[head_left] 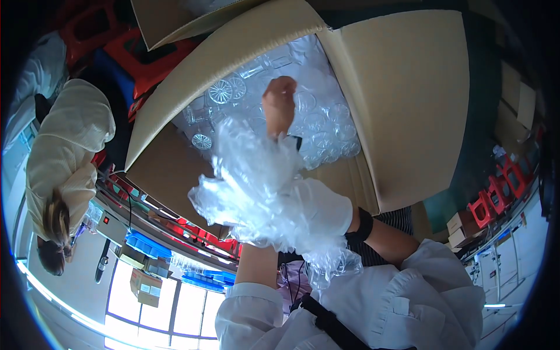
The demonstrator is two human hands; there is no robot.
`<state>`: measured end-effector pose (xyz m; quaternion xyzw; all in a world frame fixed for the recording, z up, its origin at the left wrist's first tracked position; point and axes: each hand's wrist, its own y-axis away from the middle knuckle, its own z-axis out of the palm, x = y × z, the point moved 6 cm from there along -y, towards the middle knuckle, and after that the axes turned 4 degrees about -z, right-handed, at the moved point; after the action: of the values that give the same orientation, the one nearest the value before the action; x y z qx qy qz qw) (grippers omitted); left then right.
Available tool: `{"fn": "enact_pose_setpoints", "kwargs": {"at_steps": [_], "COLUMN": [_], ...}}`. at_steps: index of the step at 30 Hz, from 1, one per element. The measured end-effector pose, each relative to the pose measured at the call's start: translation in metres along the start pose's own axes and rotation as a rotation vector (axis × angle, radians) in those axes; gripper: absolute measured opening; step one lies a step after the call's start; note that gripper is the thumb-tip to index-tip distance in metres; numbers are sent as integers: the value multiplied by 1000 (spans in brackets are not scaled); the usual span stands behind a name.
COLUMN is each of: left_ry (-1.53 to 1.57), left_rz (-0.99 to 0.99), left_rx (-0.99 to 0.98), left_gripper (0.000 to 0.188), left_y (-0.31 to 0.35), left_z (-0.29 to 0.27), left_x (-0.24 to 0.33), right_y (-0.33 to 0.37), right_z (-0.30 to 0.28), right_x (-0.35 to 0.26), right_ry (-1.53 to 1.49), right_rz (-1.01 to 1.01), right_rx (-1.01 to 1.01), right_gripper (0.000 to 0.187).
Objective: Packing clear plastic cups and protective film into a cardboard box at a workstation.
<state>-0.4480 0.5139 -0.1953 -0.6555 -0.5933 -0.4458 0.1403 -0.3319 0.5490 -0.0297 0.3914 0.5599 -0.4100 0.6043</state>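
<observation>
A bunched, crinkled clear plastic bag (256, 186) fills the middle of the view, gathered at my right hand (326, 210). That hand wears a white glove, and the plastic hides its fingers. My left arm passes behind the bag, and my bare left hand (280, 105) shows above it, over the open cardboard box (356, 181). Its fingers are curled in; what they hold, if anything, I cannot make out. Below it in the box lie many clear plastic pieces (324, 137), round and cup-like, and a clear spoked wheel shape (220, 91).
A large box flap (408, 99) stands out at the right. Red stools (140, 58) are at the upper left, more red stools (496, 192) at the far right. Another person (67, 146) in a pale top is at the left. Blue trays (201, 280) are at the lower left.
</observation>
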Motion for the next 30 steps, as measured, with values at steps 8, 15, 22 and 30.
{"fn": "enact_pose_setpoints", "kwargs": {"at_steps": [8, 15, 22, 30], "left_ry": [-478, -362, -243, -174], "left_rz": [133, 103, 214, 295], "left_rx": [-166, -40, 139, 101], "left_gripper": [13, 9, 6, 7], "left_y": [20, 25, 34, 20], "left_z": [-10, -22, -47, -29], "left_x": [2, 0, 26, 45], "right_y": [13, 0, 21, 27], "right_z": [13, -20, -16, 4], "right_x": [15, -2, 13, 10], "right_ry": [-225, -21, 40, 118], "right_rz": [186, 164, 322, 292], "right_rx": [26, 34, 118, -39], "right_gripper": [33, 40, 41, 42]}}
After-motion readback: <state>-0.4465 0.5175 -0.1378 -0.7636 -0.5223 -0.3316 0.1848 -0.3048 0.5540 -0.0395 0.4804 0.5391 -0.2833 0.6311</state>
